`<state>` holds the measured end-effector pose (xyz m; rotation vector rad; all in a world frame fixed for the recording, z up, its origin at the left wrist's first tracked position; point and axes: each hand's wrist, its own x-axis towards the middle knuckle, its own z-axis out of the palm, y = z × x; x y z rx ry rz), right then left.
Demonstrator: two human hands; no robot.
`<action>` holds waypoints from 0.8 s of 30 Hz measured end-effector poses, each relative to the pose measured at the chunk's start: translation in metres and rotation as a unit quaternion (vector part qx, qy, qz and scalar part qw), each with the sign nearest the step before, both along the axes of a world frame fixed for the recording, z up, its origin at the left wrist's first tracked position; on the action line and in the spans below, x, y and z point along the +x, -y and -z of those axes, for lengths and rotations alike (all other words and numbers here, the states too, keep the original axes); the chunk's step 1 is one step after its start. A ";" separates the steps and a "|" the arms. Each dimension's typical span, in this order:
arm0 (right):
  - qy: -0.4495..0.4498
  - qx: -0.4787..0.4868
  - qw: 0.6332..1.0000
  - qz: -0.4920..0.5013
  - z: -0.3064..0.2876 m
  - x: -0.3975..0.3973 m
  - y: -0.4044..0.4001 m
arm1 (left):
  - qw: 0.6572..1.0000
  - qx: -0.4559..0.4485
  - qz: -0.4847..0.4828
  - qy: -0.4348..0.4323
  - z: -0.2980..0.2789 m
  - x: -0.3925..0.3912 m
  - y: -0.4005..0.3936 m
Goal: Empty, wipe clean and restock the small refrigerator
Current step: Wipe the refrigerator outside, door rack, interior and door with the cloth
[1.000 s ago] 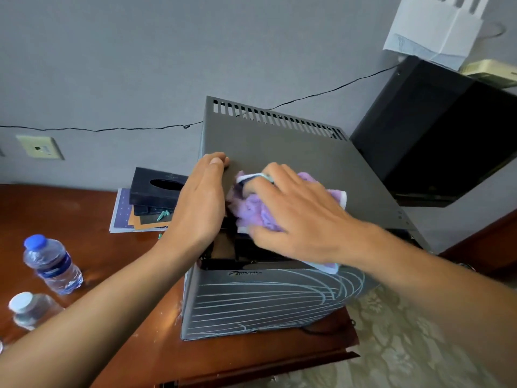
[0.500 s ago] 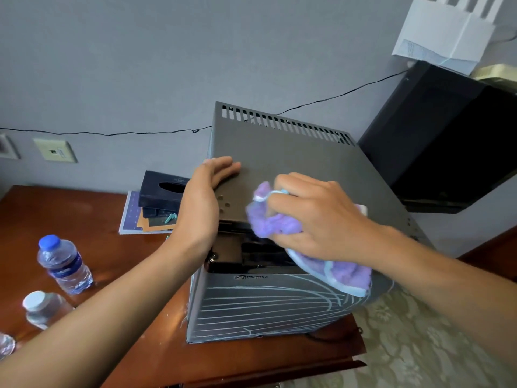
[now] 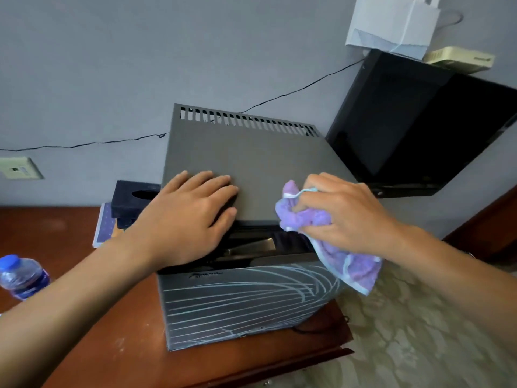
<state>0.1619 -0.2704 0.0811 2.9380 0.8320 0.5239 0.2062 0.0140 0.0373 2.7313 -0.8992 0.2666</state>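
The small grey refrigerator (image 3: 251, 166) stands on the brown wooden table (image 3: 70, 261), its door with pale curved lines facing me and slightly ajar, a dark gap showing along its top. My left hand (image 3: 190, 217) rests flat on the front left of the fridge's top, fingers straight. My right hand (image 3: 344, 211) grips a bunched purple cloth (image 3: 330, 242) with a light blue hem at the fridge's front right corner; part of the cloth hangs down over the door's upper right edge.
A water bottle with a blue cap (image 3: 22, 275) lies at the table's left. A black tissue box (image 3: 134, 197) sits on booklets behind the fridge's left side. A black screen (image 3: 419, 127) leans at right. A cable runs along the grey wall.
My left hand slid from the fridge's left edge onto its top near the front. My right hand lifted the cloth off the top and moved it right to the front right corner.
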 end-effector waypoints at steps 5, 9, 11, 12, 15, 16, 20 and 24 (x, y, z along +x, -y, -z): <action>-0.004 -0.055 0.997 0.047 -0.009 -0.013 0.084 | 0.995 0.080 0.030 -0.048 -0.016 0.007 0.043; -0.014 -0.008 0.997 0.073 -0.009 -0.019 0.134 | 0.992 0.116 0.024 -0.038 -0.011 0.010 0.094; -0.022 0.012 0.998 0.063 -0.006 -0.016 0.142 | 0.990 0.128 0.021 -0.048 -0.010 0.012 0.120; -0.029 0.025 0.998 0.057 -0.006 -0.013 0.145 | 0.989 0.136 0.018 -0.056 -0.009 0.013 0.131; -0.078 0.120 0.988 0.050 -0.015 -0.012 0.175 | 0.984 0.160 -0.006 -0.072 -0.006 0.013 0.156; -0.082 0.162 0.982 0.047 -0.018 -0.013 0.188 | 0.984 0.163 -0.014 -0.070 -0.004 0.012 0.159; -0.108 0.308 0.945 -0.018 -0.003 -0.024 0.195 | 0.985 0.160 -0.038 -0.057 0.000 0.009 0.163; -0.138 0.227 0.962 -0.064 0.018 -0.010 0.155 | 0.991 0.079 -0.071 -0.078 -0.003 0.008 0.166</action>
